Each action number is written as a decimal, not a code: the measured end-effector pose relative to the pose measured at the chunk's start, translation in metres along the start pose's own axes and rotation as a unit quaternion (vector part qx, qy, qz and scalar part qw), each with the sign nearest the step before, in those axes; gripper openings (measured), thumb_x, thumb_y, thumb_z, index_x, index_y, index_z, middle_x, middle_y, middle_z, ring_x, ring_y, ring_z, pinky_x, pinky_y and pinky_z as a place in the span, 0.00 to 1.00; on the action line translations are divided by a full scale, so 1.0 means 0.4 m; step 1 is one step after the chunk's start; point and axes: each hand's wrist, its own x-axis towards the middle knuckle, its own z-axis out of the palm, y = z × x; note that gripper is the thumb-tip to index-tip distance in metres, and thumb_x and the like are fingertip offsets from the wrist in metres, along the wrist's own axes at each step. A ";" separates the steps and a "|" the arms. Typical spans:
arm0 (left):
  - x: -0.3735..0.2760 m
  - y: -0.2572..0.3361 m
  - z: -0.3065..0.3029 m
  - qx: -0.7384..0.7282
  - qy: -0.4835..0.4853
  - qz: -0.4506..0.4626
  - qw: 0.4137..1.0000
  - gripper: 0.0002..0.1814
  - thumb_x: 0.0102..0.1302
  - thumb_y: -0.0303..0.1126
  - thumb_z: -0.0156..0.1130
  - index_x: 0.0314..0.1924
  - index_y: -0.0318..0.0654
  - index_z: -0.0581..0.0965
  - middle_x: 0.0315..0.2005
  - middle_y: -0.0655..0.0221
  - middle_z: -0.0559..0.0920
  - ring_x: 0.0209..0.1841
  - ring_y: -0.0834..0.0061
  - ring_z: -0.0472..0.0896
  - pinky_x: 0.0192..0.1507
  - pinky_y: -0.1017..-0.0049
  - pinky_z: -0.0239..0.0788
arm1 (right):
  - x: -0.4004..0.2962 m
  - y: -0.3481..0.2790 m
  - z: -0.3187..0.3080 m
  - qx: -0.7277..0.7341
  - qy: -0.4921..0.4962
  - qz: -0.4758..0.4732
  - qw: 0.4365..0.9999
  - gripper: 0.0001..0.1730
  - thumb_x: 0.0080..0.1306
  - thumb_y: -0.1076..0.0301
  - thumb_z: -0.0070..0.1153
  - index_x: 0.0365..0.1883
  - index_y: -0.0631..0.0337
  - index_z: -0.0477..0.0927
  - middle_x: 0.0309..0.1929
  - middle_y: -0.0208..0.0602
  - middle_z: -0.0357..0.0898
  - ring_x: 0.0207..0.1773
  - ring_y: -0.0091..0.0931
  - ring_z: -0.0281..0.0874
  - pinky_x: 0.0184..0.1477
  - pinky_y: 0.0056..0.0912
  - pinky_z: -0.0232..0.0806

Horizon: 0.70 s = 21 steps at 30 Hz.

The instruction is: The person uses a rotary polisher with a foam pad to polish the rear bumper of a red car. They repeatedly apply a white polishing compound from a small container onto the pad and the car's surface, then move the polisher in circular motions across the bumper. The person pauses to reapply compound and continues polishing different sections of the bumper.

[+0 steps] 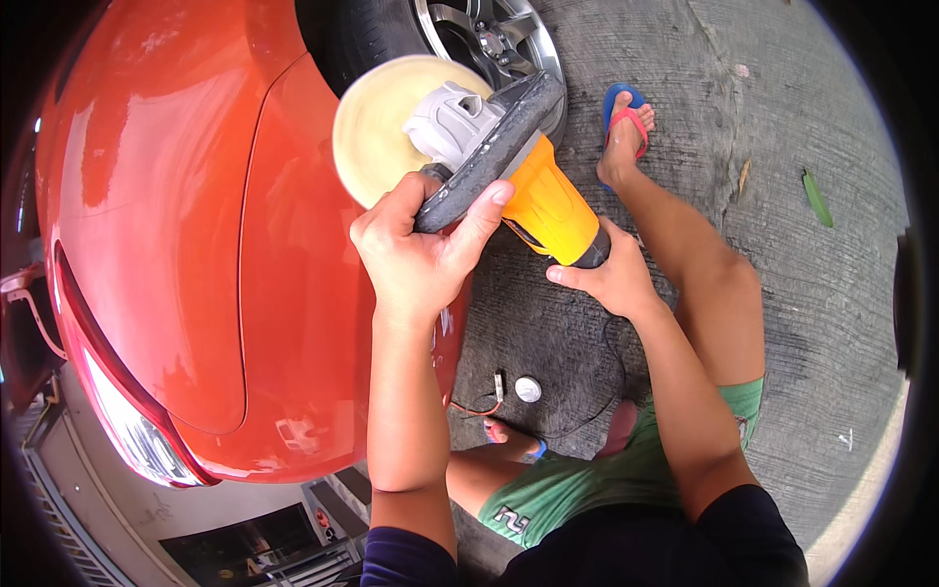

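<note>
Both my hands are on a yellow-bodied rotary polisher (552, 202) with a grey gear head. My left hand (425, 249) grips the black D-shaped front handle (493, 150), thumb on the near side and fingers wrapped round it. Around the dark rear end of the body, my right hand (612, 275) is closed. The round cream pad (378, 132) looks blurred, as if spinning. It overlaps the edge of the red car's bodywork (308, 242) near the wheel arch; I cannot tell whether it touches the paint.
An alloy wheel (491, 44) with its tyre stands beyond the polisher. On the concrete floor (792, 308) lie a small white round object (527, 389), a plug connector (499, 387) on an orange cord and a black cable (612, 367). The car's tail light (136, 418) is at lower left.
</note>
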 end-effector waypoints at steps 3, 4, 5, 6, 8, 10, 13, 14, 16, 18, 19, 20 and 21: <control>-0.039 -0.004 0.006 0.036 -0.004 -0.001 0.999 0.28 0.55 0.50 0.86 0.23 0.32 0.80 0.14 0.67 0.78 0.18 0.77 0.76 0.25 0.73 0.71 | -0.016 0.036 0.009 0.004 -0.021 0.001 1.000 0.53 0.45 0.44 0.87 0.61 0.72 0.79 0.52 0.56 0.88 0.59 0.43 0.87 0.64 0.43 0.74; -0.063 -0.007 0.007 0.040 -0.010 0.009 0.999 0.28 0.55 0.50 0.87 0.23 0.34 0.80 0.14 0.67 0.78 0.17 0.75 0.76 0.24 0.71 0.71 | -0.031 0.056 0.014 0.000 -0.026 -0.006 1.000 0.54 0.44 0.44 0.87 0.61 0.72 0.79 0.53 0.57 0.88 0.59 0.44 0.87 0.64 0.44 0.74; -0.089 -0.001 0.002 0.075 -0.012 0.033 0.997 0.27 0.54 0.49 0.87 0.22 0.37 0.78 0.13 0.68 0.77 0.16 0.70 0.75 0.23 0.70 0.69 | -0.049 0.070 0.016 -0.004 -0.032 -0.013 0.999 0.54 0.44 0.43 0.87 0.61 0.73 0.79 0.53 0.57 0.88 0.59 0.45 0.87 0.64 0.44 0.74; -0.122 -0.002 -0.003 0.076 -0.012 0.049 0.996 0.27 0.53 0.48 0.88 0.22 0.38 0.77 0.13 0.68 0.77 0.16 0.69 0.75 0.22 0.70 0.67 | -0.073 0.078 0.017 -0.005 -0.047 -0.005 0.999 0.55 0.44 0.43 0.87 0.61 0.74 0.79 0.52 0.58 0.88 0.59 0.45 0.87 0.64 0.44 0.74; -0.200 -0.003 -0.020 0.076 -0.013 0.070 0.995 0.28 0.53 0.48 0.87 0.21 0.37 0.76 0.13 0.68 0.75 0.16 0.71 0.73 0.21 0.72 0.65 | -0.123 0.116 0.027 0.002 -0.081 0.016 0.997 0.55 0.43 0.44 0.87 0.60 0.74 0.79 0.51 0.58 0.88 0.58 0.45 0.88 0.64 0.44 0.74; -0.294 0.005 -0.037 0.082 -0.016 0.066 0.994 0.29 0.54 0.48 0.87 0.20 0.36 0.76 0.13 0.68 0.75 0.16 0.73 0.72 0.20 0.74 0.62 | -0.169 0.151 0.033 0.010 -0.134 0.027 0.991 0.53 0.41 0.46 0.88 0.59 0.73 0.80 0.51 0.56 0.88 0.58 0.43 0.87 0.64 0.43 0.73; -0.430 0.030 -0.038 0.089 -0.020 0.008 0.996 0.29 0.54 0.48 0.87 0.19 0.38 0.75 0.13 0.68 0.73 0.15 0.71 0.71 0.19 0.72 0.61 | -0.228 0.240 0.039 -0.022 -0.191 0.024 0.981 0.57 0.38 0.43 0.88 0.61 0.71 0.80 0.53 0.60 0.87 0.59 0.47 0.87 0.64 0.44 0.75; -0.470 0.033 -0.038 0.094 -0.017 -0.014 0.995 0.29 0.54 0.48 0.87 0.19 0.38 0.75 0.13 0.68 0.73 0.15 0.71 0.71 0.19 0.72 0.61 | -0.238 0.250 0.036 -0.037 -0.214 0.042 0.975 0.58 0.38 0.43 0.88 0.61 0.71 0.80 0.54 0.60 0.87 0.59 0.47 0.87 0.65 0.44 0.75; -0.526 0.046 -0.038 0.101 -0.006 -0.049 0.994 0.29 0.54 0.48 0.87 0.19 0.38 0.74 0.13 0.68 0.73 0.14 0.71 0.71 0.19 0.72 0.60 | -0.244 0.262 0.035 -0.058 -0.244 0.057 0.966 0.58 0.37 0.43 0.88 0.62 0.71 0.80 0.54 0.60 0.87 0.59 0.47 0.87 0.65 0.43 0.75; -0.544 0.043 -0.036 0.095 0.001 -0.046 0.994 0.30 0.54 0.48 0.86 0.19 0.37 0.74 0.13 0.68 0.73 0.14 0.71 0.71 0.19 0.72 0.60 | -0.240 0.264 0.030 -0.077 -0.255 0.053 0.962 0.59 0.38 0.43 0.88 0.62 0.72 0.80 0.54 0.60 0.87 0.59 0.47 0.87 0.65 0.43 0.75; -0.544 0.041 -0.033 0.093 0.006 -0.046 0.995 0.30 0.54 0.49 0.86 0.19 0.37 0.74 0.13 0.68 0.73 0.14 0.71 0.71 0.19 0.72 0.60 | -0.232 0.260 0.025 -0.078 -0.252 0.055 0.963 0.59 0.38 0.44 0.89 0.63 0.72 0.80 0.55 0.59 0.87 0.60 0.47 0.87 0.66 0.43 0.74; -0.537 0.037 -0.030 0.089 0.001 -0.046 0.995 0.29 0.54 0.48 0.86 0.19 0.37 0.74 0.13 0.68 0.74 0.14 0.71 0.71 0.19 0.72 0.61 | -0.224 0.254 0.017 -0.079 -0.249 0.057 0.964 0.59 0.38 0.44 0.89 0.63 0.72 0.79 0.55 0.59 0.87 0.60 0.47 0.87 0.66 0.42 0.74; -0.518 0.035 -0.026 0.085 0.005 -0.027 0.996 0.29 0.53 0.48 0.86 0.19 0.37 0.74 0.13 0.69 0.74 0.14 0.71 0.71 0.19 0.72 0.61 | -0.214 0.246 0.011 -0.079 -0.247 0.057 0.964 0.59 0.38 0.45 0.89 0.63 0.72 0.79 0.55 0.59 0.87 0.60 0.47 0.87 0.66 0.42 0.74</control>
